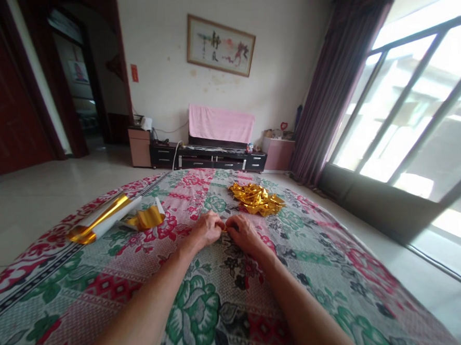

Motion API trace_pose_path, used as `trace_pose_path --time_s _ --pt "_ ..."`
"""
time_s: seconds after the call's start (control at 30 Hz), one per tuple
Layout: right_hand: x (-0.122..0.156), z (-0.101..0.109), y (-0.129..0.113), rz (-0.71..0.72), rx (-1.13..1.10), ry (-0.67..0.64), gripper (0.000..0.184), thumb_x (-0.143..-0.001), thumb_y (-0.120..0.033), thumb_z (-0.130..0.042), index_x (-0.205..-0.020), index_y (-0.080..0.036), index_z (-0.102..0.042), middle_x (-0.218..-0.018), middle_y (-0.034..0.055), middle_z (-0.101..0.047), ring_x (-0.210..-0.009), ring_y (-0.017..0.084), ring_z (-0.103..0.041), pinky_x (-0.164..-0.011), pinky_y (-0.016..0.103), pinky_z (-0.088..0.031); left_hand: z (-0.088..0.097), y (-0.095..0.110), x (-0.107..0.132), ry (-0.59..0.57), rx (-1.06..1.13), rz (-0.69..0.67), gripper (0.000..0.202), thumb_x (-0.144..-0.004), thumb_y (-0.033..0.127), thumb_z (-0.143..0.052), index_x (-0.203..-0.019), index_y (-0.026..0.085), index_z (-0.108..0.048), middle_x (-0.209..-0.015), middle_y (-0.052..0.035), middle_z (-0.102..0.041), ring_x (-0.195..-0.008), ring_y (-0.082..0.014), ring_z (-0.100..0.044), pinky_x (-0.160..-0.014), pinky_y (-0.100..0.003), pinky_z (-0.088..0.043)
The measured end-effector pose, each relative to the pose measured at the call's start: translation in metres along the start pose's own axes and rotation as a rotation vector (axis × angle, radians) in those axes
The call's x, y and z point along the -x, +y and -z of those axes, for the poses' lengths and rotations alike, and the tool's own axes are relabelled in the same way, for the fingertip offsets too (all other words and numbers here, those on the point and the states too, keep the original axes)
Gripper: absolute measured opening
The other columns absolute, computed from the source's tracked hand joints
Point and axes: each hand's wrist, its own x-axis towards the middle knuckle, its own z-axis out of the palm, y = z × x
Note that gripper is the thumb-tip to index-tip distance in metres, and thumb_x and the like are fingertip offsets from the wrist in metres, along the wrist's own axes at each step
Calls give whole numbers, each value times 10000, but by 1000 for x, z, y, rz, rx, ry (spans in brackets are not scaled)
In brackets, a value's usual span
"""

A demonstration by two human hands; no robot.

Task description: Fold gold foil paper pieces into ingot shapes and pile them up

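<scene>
Both my hands meet at the middle of a flowered cloth [104, 284]. My left hand [207, 230] and my right hand [242, 233] are curled, fingertips pinched together on a small piece of gold foil paper [225, 229], of which only a sliver shows between them. Just beyond my hands lies a pile of folded gold foil pieces [256, 198]. To the left rest a stack of gold foil sheets [100, 218] and a few smaller gold sheets [149, 217].
The cloth covers a low surface with tiled floor [32, 195] around it. A dark TV cabinet [214, 158] with a pink cloth over it stands at the far wall. Tall windows and a curtain [334, 83] are on the right, a doorway on the left.
</scene>
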Motion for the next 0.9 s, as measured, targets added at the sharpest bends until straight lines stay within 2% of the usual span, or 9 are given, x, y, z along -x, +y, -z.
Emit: trace_pose_path --time_s 0.13,0.37,0.43,0.53,0.63,0.73,0.9 --pt "0 -3 0 -36 22 10 114 -770 -195 -495 -798 -184 -605 -815 32 -599 -783 146 -528 -733 244 -385 0 4 0 14 -41 15 125 -681 198 -571 -718 179 -689 -787 -54 -607 -794 -173 -564 -769 -275 -452" --pt "0 2 -1 -5 6 -28 131 -757 -162 -503 -810 -189 -619 -832 34 -605 -794 147 -529 -741 239 -382 3 3 1 20 14 30 132 -661 100 -541 -744 167 -618 -773 -30 -594 -763 -147 -555 -738 -253 -451" --pt "0 3 -2 -1 4 -29 142 -759 -155 -497 -809 -193 -625 -847 34 -606 -805 149 -530 -746 238 -381 6 4 3 35 43 29 182 -651 94 -545 -810 163 -598 -788 -23 -595 -771 -139 -556 -732 -244 -455" --pt "2 3 -3 23 18 -10 170 -763 -128 -478 -801 -189 -632 -845 41 -606 -809 148 -533 -761 238 -375 10 5 4 99 83 26 360 -639 106 -563 -994 168 -555 -918 -39 -595 -849 -139 -556 -744 -235 -463" --pt "3 1 -3 56 34 25 188 -776 -119 -459 -793 -186 -634 -832 47 -605 -805 148 -536 -767 238 -373 12 3 4 134 68 2 485 -634 123 -580 -1111 181 -509 -1035 -55 -583 -950 -156 -540 -823 -262 -450" --pt "4 0 -3 69 31 50 198 -787 -116 -446 -791 -189 -630 -827 45 -606 -791 145 -542 -755 233 -377 13 2 2 74 18 -13 414 -648 123 -568 -1057 185 -553 -977 -45 -622 -924 -164 -555 -869 -292 -427" --pt "3 2 0 68 -13 60 228 -789 -88 -411 -783 -186 -617 -792 33 -608 -745 133 -550 -715 211 -386 17 5 4 12 -27 -70 333 -662 130 -540 -984 181 -606 -892 -41 -654 -860 -166 -575 -838 -289 -433"
